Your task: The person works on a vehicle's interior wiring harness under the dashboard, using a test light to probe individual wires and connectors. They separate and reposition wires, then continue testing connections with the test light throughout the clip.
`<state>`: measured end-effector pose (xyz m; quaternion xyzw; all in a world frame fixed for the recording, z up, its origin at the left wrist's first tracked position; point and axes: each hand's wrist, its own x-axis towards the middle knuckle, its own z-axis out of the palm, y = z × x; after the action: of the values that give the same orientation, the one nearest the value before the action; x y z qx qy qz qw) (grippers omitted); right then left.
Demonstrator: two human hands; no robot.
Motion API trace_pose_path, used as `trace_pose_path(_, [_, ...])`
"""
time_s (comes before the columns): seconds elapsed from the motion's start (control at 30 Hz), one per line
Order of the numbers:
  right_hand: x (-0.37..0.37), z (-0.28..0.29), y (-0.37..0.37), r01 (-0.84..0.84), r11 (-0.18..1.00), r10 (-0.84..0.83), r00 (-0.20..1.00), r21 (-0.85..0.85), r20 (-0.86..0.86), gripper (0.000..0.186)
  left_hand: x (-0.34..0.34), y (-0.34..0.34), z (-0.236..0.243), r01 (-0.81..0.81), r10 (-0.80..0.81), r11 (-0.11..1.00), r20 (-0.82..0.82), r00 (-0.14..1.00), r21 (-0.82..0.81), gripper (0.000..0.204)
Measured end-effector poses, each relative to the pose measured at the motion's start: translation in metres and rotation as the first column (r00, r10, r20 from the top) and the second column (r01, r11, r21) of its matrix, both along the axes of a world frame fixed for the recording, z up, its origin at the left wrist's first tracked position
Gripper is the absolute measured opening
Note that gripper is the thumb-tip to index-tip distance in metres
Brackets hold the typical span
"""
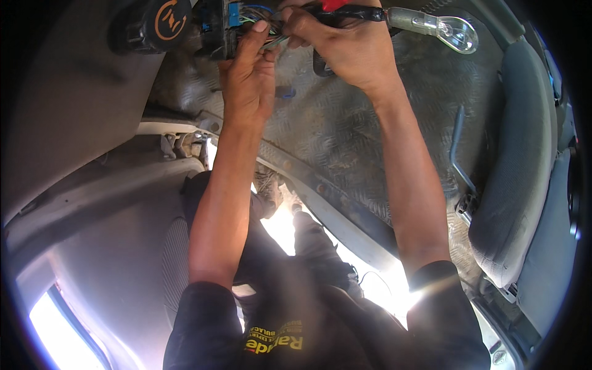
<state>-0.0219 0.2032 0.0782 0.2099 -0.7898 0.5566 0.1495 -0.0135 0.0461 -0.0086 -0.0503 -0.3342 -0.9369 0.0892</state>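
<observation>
Several thin coloured wires [271,38] run out of a dark connector block [216,31] with a blue part [234,15], at the top of the head view. My left hand [248,77] pinches this wire bundle between thumb and fingers, close by the block. My right hand [351,52] is closed beside it, its fingertips meeting at the wires. Across the back of that hand lies a bulb test light: a clear glass bulb [457,34] in a metal socket, with a black taped lead [354,12] and a red piece [333,5]. Exactly what the right fingertips grip is partly hidden.
A black round knob [161,21] with an orange symbol is at upper left. Below my hands lies a worn, patterned metal floor [333,123]. A grey seat [518,154] and a bent lever [458,142] stand right. The door panel [105,228] is left, the door sill [327,197] below.
</observation>
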Motion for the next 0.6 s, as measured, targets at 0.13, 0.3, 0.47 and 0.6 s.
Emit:
trace_pose_path(0.13, [0.000,-0.004,0.000,-0.082,0.979,0.106,0.987,-0.185,0.123,0.016,0.003,-0.001,0.003,0.004,-0.004,0.999,-0.014,1.000,-0.037,0.033])
trace_pose_path(0.3, [-0.012,-0.012,0.004,-0.121,0.900,0.234,0.945,-0.419,0.230,0.011,0.004,0.012,0.010,0.009,-0.011,1.000,0.082,0.997,0.029,0.030])
trace_pose_path(0.47, [-0.008,0.002,-0.001,-0.144,0.961,0.183,0.971,-0.234,0.153,0.005,0.000,0.004,0.004,0.049,-0.051,0.998,0.070,0.996,0.026,0.030])
trace_pose_path(0.6, [-0.003,0.009,-0.002,-0.134,0.976,0.164,0.971,-0.170,0.173,0.005,0.004,0.003,0.007,0.048,-0.050,0.998,0.087,0.995,0.031,0.030])
